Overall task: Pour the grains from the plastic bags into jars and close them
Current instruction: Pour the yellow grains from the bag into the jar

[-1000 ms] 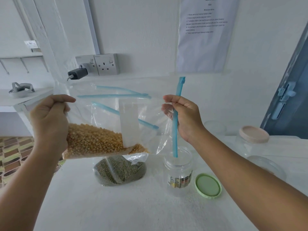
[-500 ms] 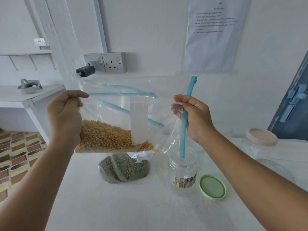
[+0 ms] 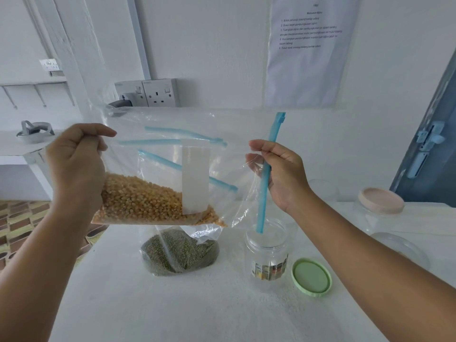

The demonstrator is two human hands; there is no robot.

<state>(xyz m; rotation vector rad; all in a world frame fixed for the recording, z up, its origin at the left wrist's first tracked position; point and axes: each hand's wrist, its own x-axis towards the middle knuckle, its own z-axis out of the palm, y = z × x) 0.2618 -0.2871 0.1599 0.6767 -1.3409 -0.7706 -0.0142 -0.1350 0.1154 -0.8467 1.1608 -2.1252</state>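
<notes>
My left hand (image 3: 75,166) pinches the clear plastic bag of yellow grains (image 3: 153,203) at its corner; my right hand (image 3: 278,174) grips its blue sealing strip (image 3: 266,174). I'd tilt the bag's mouth down into the open clear plastic jar (image 3: 267,255) below my right hand, slowly.

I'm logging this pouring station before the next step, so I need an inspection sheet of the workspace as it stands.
Surface: white table, a few stray grains near the jar.
Job's things: corn bag held up; green-bean bag on table; open jar; green lid beside it; lidded jar at right.
Clutter: blue sealing clip.
Hands: left hand grips the corn bag; right hand holds clip and bag edge.
Cables: plug in wall socket.
Surroundings: instruction sheet, door.
</notes>
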